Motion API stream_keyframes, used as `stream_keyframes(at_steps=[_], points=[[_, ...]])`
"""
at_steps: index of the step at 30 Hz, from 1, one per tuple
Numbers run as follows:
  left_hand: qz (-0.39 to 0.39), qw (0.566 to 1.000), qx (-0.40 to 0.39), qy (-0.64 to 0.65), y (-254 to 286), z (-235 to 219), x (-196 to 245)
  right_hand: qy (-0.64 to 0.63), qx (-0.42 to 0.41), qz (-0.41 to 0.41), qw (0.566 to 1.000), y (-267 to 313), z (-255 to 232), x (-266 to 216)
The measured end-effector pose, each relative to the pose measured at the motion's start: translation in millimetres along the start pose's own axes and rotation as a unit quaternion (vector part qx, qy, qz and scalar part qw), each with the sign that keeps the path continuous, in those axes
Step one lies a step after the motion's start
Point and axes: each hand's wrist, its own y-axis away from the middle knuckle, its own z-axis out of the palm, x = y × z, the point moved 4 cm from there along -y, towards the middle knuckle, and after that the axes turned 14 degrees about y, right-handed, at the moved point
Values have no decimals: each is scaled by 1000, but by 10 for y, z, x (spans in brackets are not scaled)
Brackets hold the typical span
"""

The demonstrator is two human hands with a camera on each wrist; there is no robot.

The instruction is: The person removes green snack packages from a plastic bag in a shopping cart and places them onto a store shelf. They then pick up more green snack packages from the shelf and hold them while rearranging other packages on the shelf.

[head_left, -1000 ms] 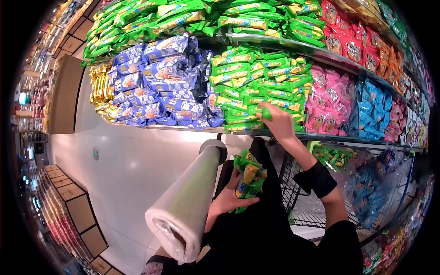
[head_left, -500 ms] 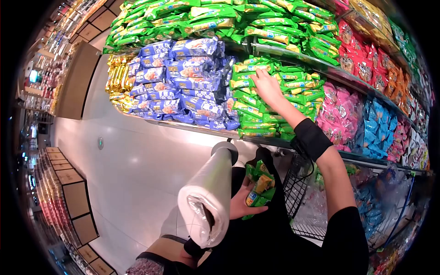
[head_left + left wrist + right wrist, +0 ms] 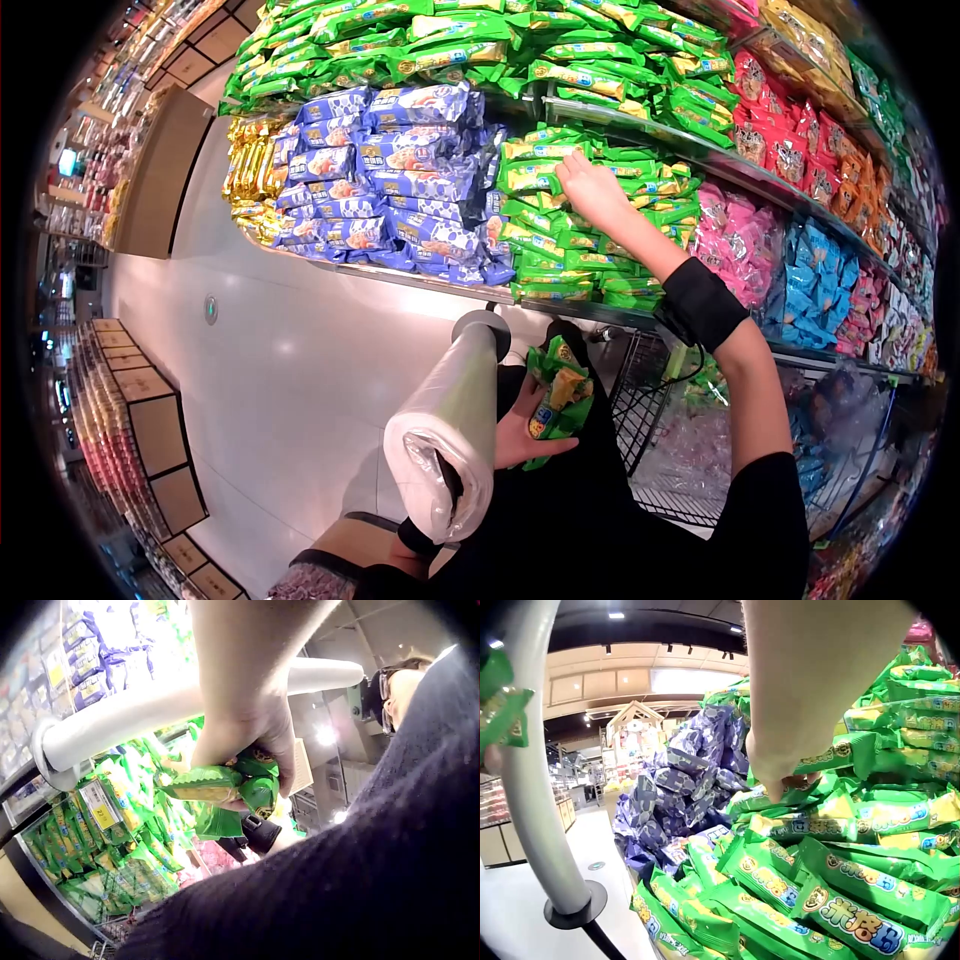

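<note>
On the shelf at left we see gold packs, then blue packs. Below, beside the bag roll, our left hand grips a bunch of green packs. Further right, our right hand pinches a green pack in the stack. Its yellow and blue label bears Chinese characters that we cannot read. A price tag reads "27".

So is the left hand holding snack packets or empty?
Holding: the left hand grips a bunch of green snack packets.
</note>
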Motion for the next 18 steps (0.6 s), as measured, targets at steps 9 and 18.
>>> stream_keyframes(at_steps=[9,18], points=[[-5,1000,-6,-19,-29,12,51,-410,-16,284,867,251,-618,317],[34,999,-18,-14,-84,27,-44,-686,-103,406,595,329,-324,-7]])
